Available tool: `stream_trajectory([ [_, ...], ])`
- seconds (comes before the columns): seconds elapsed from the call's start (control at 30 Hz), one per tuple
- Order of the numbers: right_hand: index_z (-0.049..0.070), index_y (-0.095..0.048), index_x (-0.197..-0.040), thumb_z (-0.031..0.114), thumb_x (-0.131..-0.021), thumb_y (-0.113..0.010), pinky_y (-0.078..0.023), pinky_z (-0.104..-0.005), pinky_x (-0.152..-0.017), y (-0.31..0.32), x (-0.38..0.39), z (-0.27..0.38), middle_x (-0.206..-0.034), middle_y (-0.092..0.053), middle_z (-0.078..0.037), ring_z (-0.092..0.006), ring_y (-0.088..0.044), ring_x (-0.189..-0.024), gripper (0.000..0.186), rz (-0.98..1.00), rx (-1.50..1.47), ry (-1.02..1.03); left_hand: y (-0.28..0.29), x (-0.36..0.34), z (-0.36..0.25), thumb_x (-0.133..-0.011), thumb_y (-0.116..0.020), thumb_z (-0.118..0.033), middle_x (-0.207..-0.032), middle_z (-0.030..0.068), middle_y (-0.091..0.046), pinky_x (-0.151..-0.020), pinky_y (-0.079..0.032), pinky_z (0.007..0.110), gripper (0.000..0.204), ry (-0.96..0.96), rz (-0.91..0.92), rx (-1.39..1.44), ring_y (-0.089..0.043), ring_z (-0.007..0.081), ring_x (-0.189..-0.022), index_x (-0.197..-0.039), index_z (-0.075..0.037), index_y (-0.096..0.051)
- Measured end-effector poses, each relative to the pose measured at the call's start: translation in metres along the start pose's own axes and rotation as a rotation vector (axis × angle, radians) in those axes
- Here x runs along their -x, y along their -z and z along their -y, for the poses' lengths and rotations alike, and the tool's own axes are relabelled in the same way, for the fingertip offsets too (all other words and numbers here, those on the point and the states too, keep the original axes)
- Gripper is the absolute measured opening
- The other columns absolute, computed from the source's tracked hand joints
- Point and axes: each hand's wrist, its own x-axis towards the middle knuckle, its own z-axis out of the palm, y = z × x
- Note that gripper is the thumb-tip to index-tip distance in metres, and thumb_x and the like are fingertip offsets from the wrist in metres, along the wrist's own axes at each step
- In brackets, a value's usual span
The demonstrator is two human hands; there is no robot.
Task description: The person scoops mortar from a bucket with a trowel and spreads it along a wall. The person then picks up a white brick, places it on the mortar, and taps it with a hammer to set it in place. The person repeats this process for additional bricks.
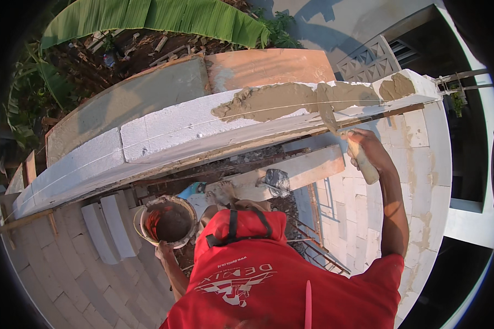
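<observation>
Left hand (163,251) closed on rim of mortar bucket (167,221), low beside the wall. White block wall (148,131) top carries wet mortar bed (269,101). Right hand (368,148) grip wrapped tight around trowel (346,137) handle, blade in the mortar.

The right hand (368,148) grips a trowel (335,123) spreading grey mortar (291,98) on the white block wall (164,131); the left hand (163,251) holds a bucket (167,221) at the near left.

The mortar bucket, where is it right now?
In the head view the mortar bucket sits low and left of centre, held at its rim by the left hand, below the white block wall and beside the red shirt.
</observation>
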Motion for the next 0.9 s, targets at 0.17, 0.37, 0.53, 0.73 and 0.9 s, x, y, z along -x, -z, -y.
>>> stream_trajectory([
  [0.17,0.003,-0.065,-0.107,0.032,-0.099,-0.061,-0.044,-0.0312,-0.046,-0.043,0.006,0.007,-0.069,-0.056,-0.005,-0.015,-0.056,-0.052,0.031,0.096,-0.056,0.067,0.001,0.0,0.005,-0.077,-0.066,-0.007,-0.075,0.008,-0.057,-0.042,-0.04,0.036,0.014,-0.029,-0.02,-0.016,-0.056,0.0206,-0.054,-0.086,0.001,-0.06],
  [0.37,-0.003,-0.064,-0.121,0.041,-0.099,-0.059,-0.051,-0.0415,-0.083,-0.11,0.009,0.018,-0.101,-0.065,-0.018,-0.0284,-0.064,-0.093,0.05,0.152,0.326,0.184,0.011,0.006,0.004,-0.078,-0.066,-0.003,-0.079,0.0063,-0.056,-0.042,-0.041,0.032,0.018,0.054,-0.055,-0.056,-0.055,0.0189,-0.057,-0.094,-0.003,-0.058],
  [0.53,-0.004,-0.059,-0.137,0.048,-0.098,-0.054,-0.041,-0.0481,-0.108,-0.174,0.015,0.038,-0.135,-0.06,-0.029,-0.0415,-0.054,-0.129,0.065,0.241,0.534,0.315,0.017,0.01,0.006,-0.078,-0.066,-0.003,-0.079,0.0064,-0.057,-0.043,-0.043,0.032,0.017,0.063,-0.052,-0.025,-0.056,0.0189,-0.058,-0.094,-0.003,-0.059],
  [0.73,-0.008,-0.057,-0.135,0.049,-0.099,-0.056,-0.042,-0.0478,-0.108,-0.218,0.045,0.069,-0.13,-0.063,-0.031,-0.0452,-0.056,-0.127,0.068,0.406,0.604,0.414,0.025,0.014,0.009,-0.079,-0.066,-0.002,-0.08,0.0066,-0.058,-0.044,-0.044,0.032,0.017,0.066,-0.046,0.003,-0.057,0.0189,-0.059,-0.095,-0.003,-0.059],
  [0.9,-0.007,-0.056,-0.126,0.04,-0.101,-0.057,-0.045,-0.0558,-0.097,-0.237,0.043,0.06,-0.103,-0.068,-0.029,-0.0489,-0.061,-0.109,0.053,0.143,0.768,0.437,0.029,0.006,0.008,-0.079,-0.065,-0.001,-0.08,0.0067,-0.058,-0.045,-0.046,0.032,0.017,0.075,-0.027,0.018,-0.058,0.0189,-0.059,-0.096,-0.003,-0.059],
])
